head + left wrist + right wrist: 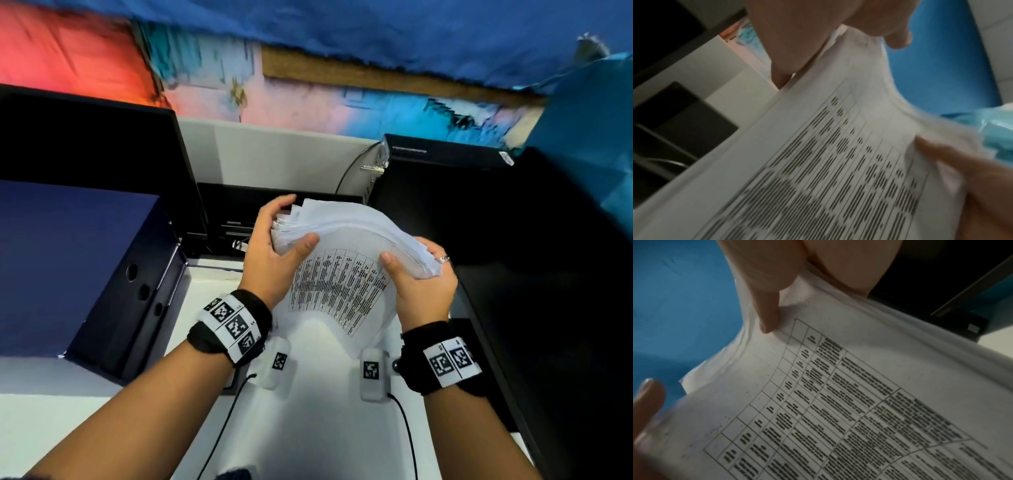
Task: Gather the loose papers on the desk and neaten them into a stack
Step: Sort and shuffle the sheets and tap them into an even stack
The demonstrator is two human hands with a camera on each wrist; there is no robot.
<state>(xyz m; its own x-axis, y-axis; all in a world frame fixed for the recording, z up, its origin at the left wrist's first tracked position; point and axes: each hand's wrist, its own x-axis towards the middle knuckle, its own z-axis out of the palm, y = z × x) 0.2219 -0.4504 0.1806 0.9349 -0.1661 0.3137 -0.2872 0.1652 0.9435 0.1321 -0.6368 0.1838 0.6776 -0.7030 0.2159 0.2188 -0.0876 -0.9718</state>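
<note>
A thick bundle of white papers (342,260) stands on edge above the white desk (308,428), bowed, its front sheet printed with a table of text. My left hand (277,240) grips its left end, thumb on the front sheet, fingers curled behind. My right hand (416,270) grips the right end, thumb in front, ringed finger behind. In the left wrist view the printed papers (838,162) fill the frame under my left hand (818,40). The right wrist view shows the papers (859,402) with my right hand (766,296) pressing its thumb on them.
A dark blue box (78,270) sits at the left on the desk. A black monitor (89,154) stands behind it. A black computer case (479,212) is at the right. Two small white tagged devices (371,373) with cables lie near my wrists.
</note>
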